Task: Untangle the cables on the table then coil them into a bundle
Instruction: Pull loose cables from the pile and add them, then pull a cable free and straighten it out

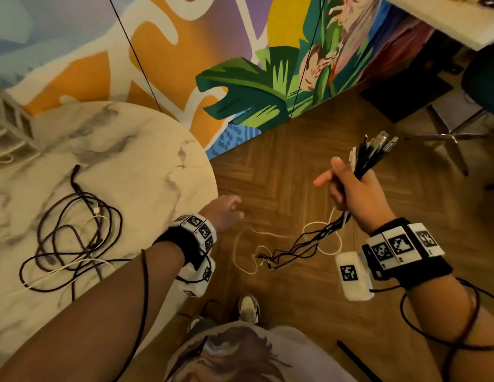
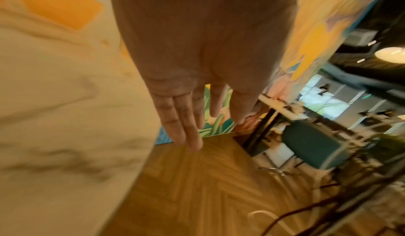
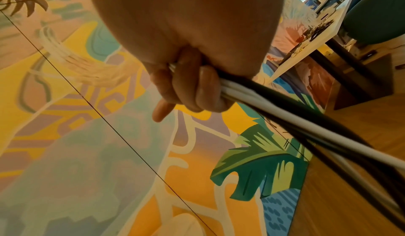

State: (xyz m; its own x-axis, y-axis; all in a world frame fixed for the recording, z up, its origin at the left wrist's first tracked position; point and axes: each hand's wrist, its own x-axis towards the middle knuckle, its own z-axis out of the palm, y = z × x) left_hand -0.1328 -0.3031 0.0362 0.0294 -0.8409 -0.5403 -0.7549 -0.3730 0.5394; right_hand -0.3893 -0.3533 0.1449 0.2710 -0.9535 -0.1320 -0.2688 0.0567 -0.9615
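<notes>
Clutching a handful of black and white cables [image 1: 361,164] just below their plug ends, the right hand [image 1: 356,197] keeps its fingers [image 3: 206,87] curled tight round the strands while the index finger sticks out free; the metal connectors fan out above the grip, and below it the loose lengths hang down and trail onto the herringbone wooden floor [image 1: 295,166], where a thin white cable loops among the black ones. That trailing tail looks like the main risk: if the hand starts coiling from here, the crossed strands below could draw into a knot, or a thin cable could slide out of the fist. Across from the grip, the left hand [image 1: 223,213] hangs over the floor with fingers [image 2: 186,127] straight and relaxed, holding nothing. Farther out past that hand, a second tangle of dark and pale cables [image 1: 74,238] lies on the round marble-patterned surface [image 1: 146,150], with strands near its edge. Those could catch on the left forearm's own black wire [image 1: 145,285] and be dragged off the surface.
</notes>
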